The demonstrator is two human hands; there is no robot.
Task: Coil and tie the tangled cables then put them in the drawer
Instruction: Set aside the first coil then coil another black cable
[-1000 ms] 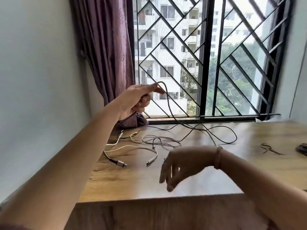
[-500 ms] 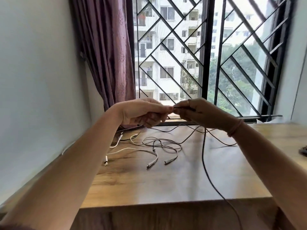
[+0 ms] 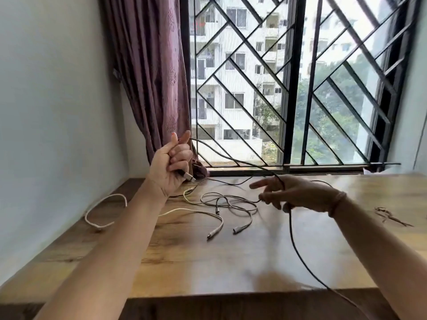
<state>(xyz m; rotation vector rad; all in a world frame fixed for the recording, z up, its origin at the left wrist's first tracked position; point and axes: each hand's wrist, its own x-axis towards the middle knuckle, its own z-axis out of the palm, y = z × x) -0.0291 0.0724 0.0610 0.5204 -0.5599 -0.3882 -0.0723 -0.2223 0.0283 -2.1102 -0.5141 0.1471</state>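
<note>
The left hand (image 3: 169, 166) is raised above the far left of the wooden bench (image 3: 231, 262), its fingers (image 3: 179, 161) curled round one end of the black cable (image 3: 293, 239) — the metal plug (image 3: 188, 177) pokes out below the fist, and the cord leaves the top of the hand between thumb and forefinger. From there the cable arcs down to the right hand (image 3: 293, 195), which hovers low over the bench; its fingers are loosely spread, blurred, and the cord runs across them, though whether they pinch it I cannot tell. Past that hand the cable drops off the near edge of the bench.

The white cables (image 3: 231, 204) lie tangled on the bench between the two hands, plugs pointing toward the near edge. Thin ties (image 3: 388, 215) lie at far right. A maroon curtain (image 3: 150, 77) hangs beside the barred window (image 3: 288, 88). No writing or brand mark can be read anywhere.
</note>
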